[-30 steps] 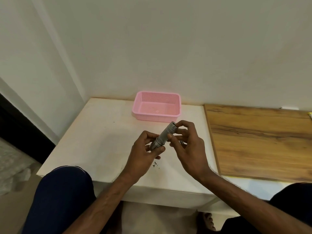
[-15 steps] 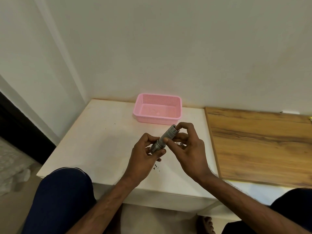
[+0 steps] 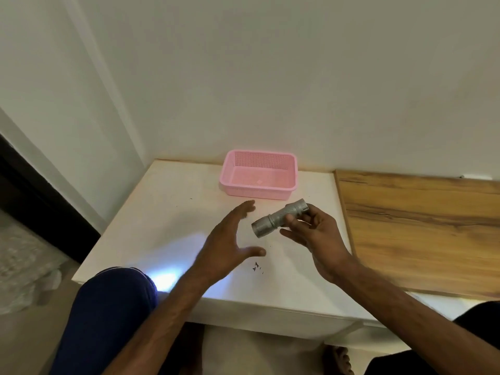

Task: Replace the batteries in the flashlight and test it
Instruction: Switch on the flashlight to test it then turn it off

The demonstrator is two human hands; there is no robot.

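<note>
While the right hand [image 3: 316,234] grips the silver flashlight [image 3: 280,218] above the middle of the white bench [image 3: 167,212], the left hand [image 3: 230,239] is released, fingers spread, palm facing the lamp end, holding nothing

Flashlight: short knurled metal body, tilted, tail cap up and toward the far right, lens end down and toward the near left. Right fingers and thumb wrap the rear half of the barrel; front half is bare. Left hand sits just beside the lens end, not touching it

Light: a bluish-white patch [image 3: 165,277] falls on the bench at its near left edge and spills onto the dark blue knee [image 3: 108,307] pressed against that edge. A fainter glow spreads across the bench surface beyond the patch, left of the left hand

Pink perforated plastic basket [image 3: 259,175]: against the wall at the far edge of the bench, well apart from both hands; contents cannot be made out

Small dark specks [image 3: 257,266] lie on the bench under the hands, near the front edge

Wood-grain board [image 3: 422,226] butts against the right edge of the bench
</note>
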